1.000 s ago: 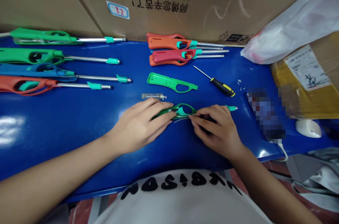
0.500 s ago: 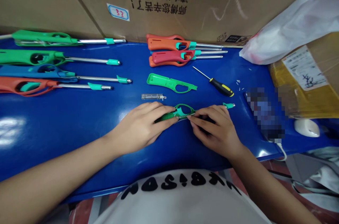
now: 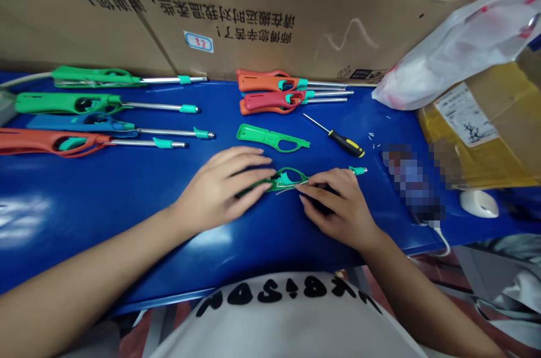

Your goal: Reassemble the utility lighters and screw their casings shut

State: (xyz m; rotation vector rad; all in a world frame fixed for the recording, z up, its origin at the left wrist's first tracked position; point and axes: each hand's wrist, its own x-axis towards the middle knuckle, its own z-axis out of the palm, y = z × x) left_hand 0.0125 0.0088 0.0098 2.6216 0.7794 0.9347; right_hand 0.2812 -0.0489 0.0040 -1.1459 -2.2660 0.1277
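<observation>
A green long-nosed lighter (image 3: 287,180) with a teal trigger lies opened on the blue table (image 3: 127,194). My left hand (image 3: 220,189) rests over its handle end, fingers closed on it. My right hand (image 3: 338,206) pinches the lighter at the trigger and covers its metal tube; only the teal tip (image 3: 357,170) shows beyond my fingers. A loose green half-shell (image 3: 273,137) lies just behind the lighter. The small clear metal part seen earlier is hidden behind my left hand.
A black and yellow screwdriver (image 3: 338,140) lies right of the shell. Orange and red lighters (image 3: 279,93) are stacked at the back; several green, blue and orange lighters (image 3: 84,121) lie at left. Cardboard boxes (image 3: 253,14) wall the back. A white plastic bag (image 3: 460,48) and a white mouse (image 3: 479,203) sit right.
The head camera tipped so everything shifted slightly. My left hand's fingers spread a little and now cover the small clear part. Both hands stay on the green lighter.
</observation>
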